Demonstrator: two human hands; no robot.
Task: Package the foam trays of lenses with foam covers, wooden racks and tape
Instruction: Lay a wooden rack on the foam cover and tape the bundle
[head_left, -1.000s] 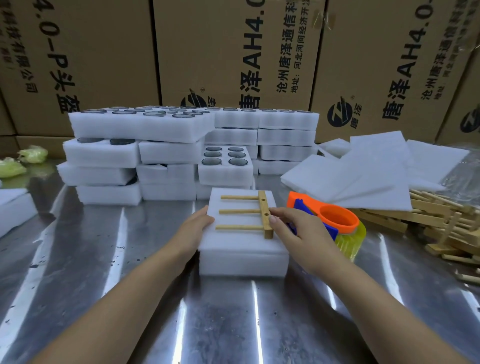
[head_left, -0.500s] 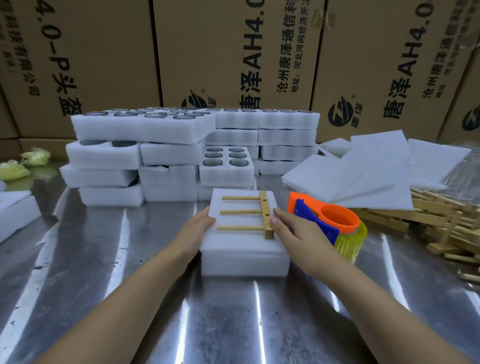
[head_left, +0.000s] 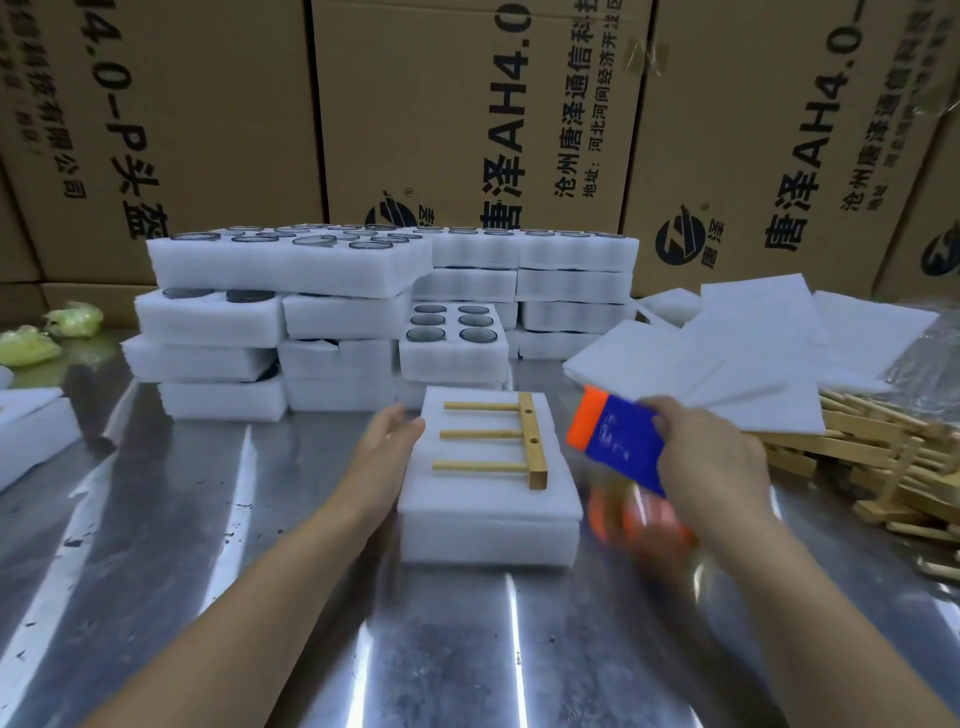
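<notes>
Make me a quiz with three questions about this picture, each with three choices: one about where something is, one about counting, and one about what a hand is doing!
1. Where does the rack lie?
A) on the white cover of the front tray
B) on the bare table
C) on a cardboard box

2. How many pegs does the rack have?
A) two
B) three
C) five

3. What is the right hand doing?
A) lying flat on the table
B) holding a lens
C) gripping the tape dispenser

Answers:
1 A, the rack sits on the cover of the tray nearest the person.
2 B, three thin pegs show one behind another.
3 C, its fingers wrap the blurred blue-and-orange tape dispenser.
</notes>
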